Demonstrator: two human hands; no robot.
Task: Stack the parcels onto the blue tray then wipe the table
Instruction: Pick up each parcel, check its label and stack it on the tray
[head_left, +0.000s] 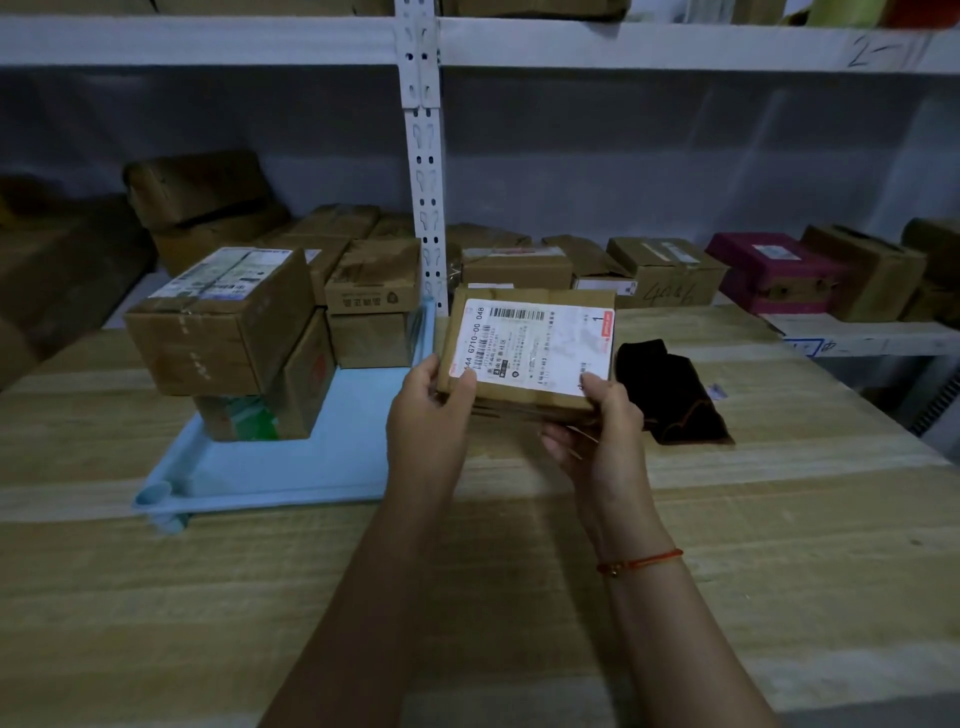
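Fingers (558, 441) of the right hand (602, 436) curl under the near right corner of a flat brown parcel (524, 395), thumb on top at the edge of its white shipping label (532, 340); the left hand (428, 415) grips the parcel's near left corner, thumb over the label edge, fingers hidden beneath; the parcel is held level above the wooden surface (519, 597), just right of the blue tray (291, 467); a red cord bracelet (641, 561) circles the right wrist. The tray lies flat on the surface, left of the hands; on it a labelled box (218, 322) sits tilted on top of a lower box (260, 410), with two more stacked boxes (371, 306) at the tray's far right corner. A black cloth (670, 395) lies crumpled on the surface just right of the held parcel. Behind the surface, a white metal shelf (857, 332) carries further cartons, among them a magenta box (769, 270).
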